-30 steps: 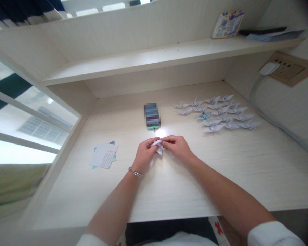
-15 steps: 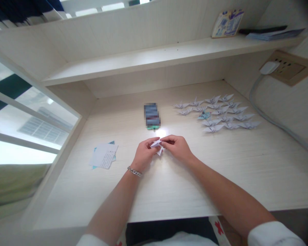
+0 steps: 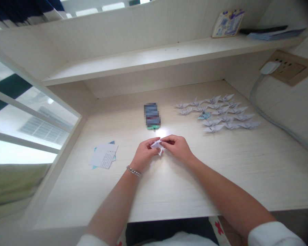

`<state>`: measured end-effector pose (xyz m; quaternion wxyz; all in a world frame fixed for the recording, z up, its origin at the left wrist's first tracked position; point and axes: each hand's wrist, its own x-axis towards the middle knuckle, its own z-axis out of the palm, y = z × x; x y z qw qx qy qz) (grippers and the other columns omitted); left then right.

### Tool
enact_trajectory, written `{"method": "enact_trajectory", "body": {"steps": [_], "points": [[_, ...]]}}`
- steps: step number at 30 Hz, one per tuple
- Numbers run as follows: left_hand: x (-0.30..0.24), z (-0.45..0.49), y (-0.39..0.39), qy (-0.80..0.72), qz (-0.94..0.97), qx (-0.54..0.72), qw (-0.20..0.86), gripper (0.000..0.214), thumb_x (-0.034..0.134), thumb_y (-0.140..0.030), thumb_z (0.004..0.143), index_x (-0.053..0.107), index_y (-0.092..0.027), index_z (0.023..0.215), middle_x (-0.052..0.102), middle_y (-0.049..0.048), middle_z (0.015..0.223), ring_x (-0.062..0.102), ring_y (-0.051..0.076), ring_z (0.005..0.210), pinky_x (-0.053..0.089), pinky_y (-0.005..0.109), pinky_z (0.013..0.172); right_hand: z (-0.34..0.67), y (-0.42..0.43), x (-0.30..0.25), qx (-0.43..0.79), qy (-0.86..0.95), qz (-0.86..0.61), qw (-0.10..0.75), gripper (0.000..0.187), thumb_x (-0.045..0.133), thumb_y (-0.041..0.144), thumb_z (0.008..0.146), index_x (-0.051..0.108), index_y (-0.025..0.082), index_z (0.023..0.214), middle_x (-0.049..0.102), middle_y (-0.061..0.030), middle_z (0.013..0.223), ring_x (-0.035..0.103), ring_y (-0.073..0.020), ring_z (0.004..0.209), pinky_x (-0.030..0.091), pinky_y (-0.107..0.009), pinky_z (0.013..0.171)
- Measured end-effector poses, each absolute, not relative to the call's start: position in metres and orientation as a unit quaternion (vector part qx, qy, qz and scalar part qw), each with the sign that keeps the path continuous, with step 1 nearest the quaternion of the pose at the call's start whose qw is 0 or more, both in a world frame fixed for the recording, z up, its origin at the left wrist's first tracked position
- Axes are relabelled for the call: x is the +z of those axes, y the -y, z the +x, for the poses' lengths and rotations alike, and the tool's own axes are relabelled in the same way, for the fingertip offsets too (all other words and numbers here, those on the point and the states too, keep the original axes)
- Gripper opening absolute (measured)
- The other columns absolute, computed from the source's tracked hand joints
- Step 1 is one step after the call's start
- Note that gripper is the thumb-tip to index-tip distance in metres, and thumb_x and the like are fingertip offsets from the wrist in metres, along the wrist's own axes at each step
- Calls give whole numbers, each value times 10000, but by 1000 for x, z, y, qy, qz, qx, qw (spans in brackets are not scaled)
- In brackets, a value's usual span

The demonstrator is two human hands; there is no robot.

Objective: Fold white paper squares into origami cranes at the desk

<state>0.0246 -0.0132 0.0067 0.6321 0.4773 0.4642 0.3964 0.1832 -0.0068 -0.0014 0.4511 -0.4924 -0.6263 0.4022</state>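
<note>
A small white piece of folded paper (image 3: 157, 145) is held between both hands above the middle of the desk. My left hand (image 3: 144, 152) is closed on its left side, thumb across the front. On the right, my right hand (image 3: 178, 146) pinches the paper's upper right part between thumb and fingers. Pointed corners stick out at the left and bottom; the fingers hide the rest of the folds. Several white folded paper cranes (image 3: 220, 111) stand in rows at the right, with one blue folded paper piece (image 3: 204, 115) among them.
Beyond the hands lies a phone (image 3: 152, 115) with a blurred screen. A few paper sheets (image 3: 104, 155), the top one with writing, lie at the left. A cable (image 3: 268, 121) runs down the right side from a plug (image 3: 270, 67). A shelf (image 3: 133, 65) spans the back.
Both hands stay in nearly the same place, still holding the folded paper. The lower corner of the paper looks slightly shifted; little else differs.
</note>
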Motion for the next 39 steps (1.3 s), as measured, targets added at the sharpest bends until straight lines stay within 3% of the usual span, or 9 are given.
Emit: {"method": "enact_trajectory", "body": {"steps": [4, 9, 18, 25, 39], "points": [[8, 24, 14, -462, 494, 384, 629, 556, 714, -191, 593, 577, -112, 1126, 636, 69, 849, 563, 115, 662, 465, 259, 638, 183, 7, -1, 401, 627, -495, 447, 152, 618, 248, 715, 699, 179, 823, 695, -49, 803, 637, -173, 735, 494, -283, 690], [8, 22, 13, -447, 498, 384, 636, 603, 738, -147, 554, 568, -116, 1132, 622, 90, 988, 573, 140, 781, 463, 259, 696, 184, 6, 0, 402, 630, -495, 444, 144, 618, 238, 715, 699, 182, 820, 696, -47, 806, 637, -172, 737, 494, -282, 694], [17, 20, 17, -405, 483, 347, 695, 787, 728, -48, 520, 445, -121, 1251, 631, 89, 899, 594, 171, 791, 470, 282, 691, 185, 6, -1, 413, 622, -496, 442, 153, 617, 240, 713, 695, 181, 831, 697, -47, 811, 639, -176, 743, 496, -289, 702], [9, 23, 13, -471, 504, 378, 617, 446, 653, -307, 698, 593, -128, 1102, 632, 92, 902, 563, 129, 721, 454, 231, 603, 184, 6, 0, 416, 631, -488, 437, 144, 609, 219, 715, 697, 179, 821, 696, -40, 787, 639, -166, 726, 495, -274, 686], [7, 22, 11, -480, 512, 358, 616, 380, 620, -378, 706, 656, -105, 968, 636, 73, 757, 555, 122, 593, 456, 221, 502, 188, 6, 4, 370, 690, -474, 404, 140, 604, 250, 745, 708, 233, 837, 667, -35, 800, 603, -162, 758, 467, -271, 656]]}}
